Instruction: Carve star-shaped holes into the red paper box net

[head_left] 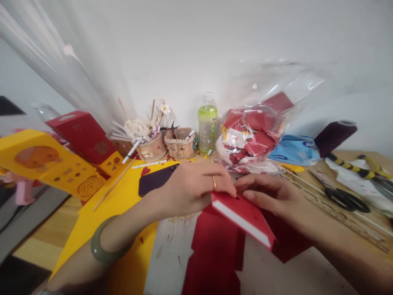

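A folded red cardboard box (pixel 250 211) is tilted up between my two hands, with a white strip along its near edge and small dark holes in its top face. My left hand (pixel 198 186), with a gold ring and a green bangle at the wrist, is closed on the box's far left corner; its fingertips are partly hidden. At the far right side, my right hand (pixel 270 190) pinches the box, thumb on the top face and fingers curled behind. Beneath lies a flat red cardboard strip (pixel 211 254) on a grey-white board (pixel 168 254).
Yellow card (pixel 123 229) and a dark phone (pixel 156 180) lie left, beside a standing yellow cut-out box (pixel 49 159). Behind are pen baskets (pixel 152 149), a green bottle (pixel 208 125) and a plastic bag of red scraps (pixel 254 131). Black scissors (pixel 346 198) and a ruler (pixel 344 221) lie right.
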`<action>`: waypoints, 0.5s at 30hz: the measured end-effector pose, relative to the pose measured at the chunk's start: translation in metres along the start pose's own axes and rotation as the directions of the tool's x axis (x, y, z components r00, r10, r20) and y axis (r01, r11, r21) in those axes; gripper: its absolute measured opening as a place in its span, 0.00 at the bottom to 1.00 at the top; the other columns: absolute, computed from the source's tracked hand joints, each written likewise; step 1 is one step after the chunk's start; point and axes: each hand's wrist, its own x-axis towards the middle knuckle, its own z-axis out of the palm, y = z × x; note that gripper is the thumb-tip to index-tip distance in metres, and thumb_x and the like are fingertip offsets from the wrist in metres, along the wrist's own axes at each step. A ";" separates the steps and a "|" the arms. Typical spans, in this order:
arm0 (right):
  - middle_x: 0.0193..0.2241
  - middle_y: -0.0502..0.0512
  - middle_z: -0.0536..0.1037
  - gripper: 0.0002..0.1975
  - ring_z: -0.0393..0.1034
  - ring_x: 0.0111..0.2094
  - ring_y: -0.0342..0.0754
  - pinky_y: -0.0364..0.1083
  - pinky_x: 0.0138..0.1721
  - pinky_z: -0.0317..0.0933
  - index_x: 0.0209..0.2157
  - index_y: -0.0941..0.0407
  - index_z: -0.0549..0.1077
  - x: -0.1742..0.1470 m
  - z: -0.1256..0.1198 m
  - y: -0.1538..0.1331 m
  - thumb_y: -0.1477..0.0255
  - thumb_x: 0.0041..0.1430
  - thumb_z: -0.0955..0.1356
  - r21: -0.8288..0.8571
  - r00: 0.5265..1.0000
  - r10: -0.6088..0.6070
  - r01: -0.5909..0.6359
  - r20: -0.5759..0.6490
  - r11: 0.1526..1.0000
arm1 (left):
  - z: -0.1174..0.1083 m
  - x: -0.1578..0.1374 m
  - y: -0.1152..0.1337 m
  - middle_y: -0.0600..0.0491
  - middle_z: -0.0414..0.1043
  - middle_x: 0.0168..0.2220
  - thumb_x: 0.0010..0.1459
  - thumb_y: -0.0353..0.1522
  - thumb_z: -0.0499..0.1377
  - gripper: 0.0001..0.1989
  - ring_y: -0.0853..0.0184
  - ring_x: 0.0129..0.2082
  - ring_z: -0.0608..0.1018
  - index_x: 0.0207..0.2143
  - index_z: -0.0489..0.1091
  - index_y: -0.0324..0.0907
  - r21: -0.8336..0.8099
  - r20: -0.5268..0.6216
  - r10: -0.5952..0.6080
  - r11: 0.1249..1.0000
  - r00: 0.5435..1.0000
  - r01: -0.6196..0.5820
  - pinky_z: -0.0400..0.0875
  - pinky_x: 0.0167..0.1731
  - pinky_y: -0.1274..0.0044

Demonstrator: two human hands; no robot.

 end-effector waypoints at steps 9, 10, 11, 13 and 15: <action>0.34 0.53 0.79 0.10 0.74 0.35 0.48 0.47 0.36 0.69 0.39 0.52 0.73 -0.007 0.004 0.007 0.70 0.53 0.69 -0.470 0.814 -0.562 0.441 -0.149 0.764 | 0.022 -0.026 -0.022 0.58 0.78 0.37 0.55 0.31 0.55 0.09 0.62 0.43 0.78 0.35 0.75 0.52 0.094 0.252 0.045 0.993 0.967 -0.071 0.69 0.52 0.67; 0.35 0.53 0.79 0.10 0.74 0.36 0.48 0.47 0.37 0.69 0.40 0.52 0.72 -0.008 0.004 0.008 0.71 0.54 0.69 -0.506 0.787 -0.601 0.464 -0.143 0.727 | 0.023 -0.029 -0.026 0.57 0.78 0.36 0.54 0.31 0.56 0.09 0.62 0.42 0.78 0.35 0.75 0.51 0.089 0.265 0.024 0.995 0.964 -0.049 0.69 0.52 0.67; 0.35 0.53 0.79 0.10 0.74 0.36 0.48 0.47 0.37 0.69 0.40 0.52 0.72 -0.008 0.005 0.009 0.72 0.54 0.69 -0.532 0.766 -0.629 0.479 -0.135 0.698 | 0.024 -0.031 -0.028 0.57 0.78 0.35 0.53 0.32 0.56 0.09 0.62 0.41 0.78 0.35 0.75 0.51 0.089 0.268 0.007 0.995 0.963 -0.032 0.70 0.51 0.67; 0.35 0.54 0.79 0.10 0.74 0.36 0.48 0.47 0.37 0.69 0.40 0.52 0.72 -0.009 0.005 0.009 0.73 0.54 0.69 -0.561 0.742 -0.661 0.502 -0.112 0.658 | 0.027 -0.034 -0.032 0.57 0.78 0.35 0.52 0.32 0.57 0.09 0.62 0.40 0.79 0.35 0.75 0.52 0.095 0.272 -0.004 0.995 0.962 -0.022 0.71 0.51 0.67; 0.34 0.54 0.79 0.10 0.75 0.36 0.48 0.47 0.37 0.69 0.40 0.52 0.72 -0.009 0.006 0.008 0.74 0.55 0.68 -0.580 0.728 -0.680 0.515 -0.093 0.631 | 0.029 -0.035 -0.034 0.58 0.78 0.35 0.52 0.32 0.57 0.09 0.62 0.40 0.79 0.35 0.75 0.53 0.114 0.271 -0.003 0.993 0.963 -0.029 0.71 0.50 0.66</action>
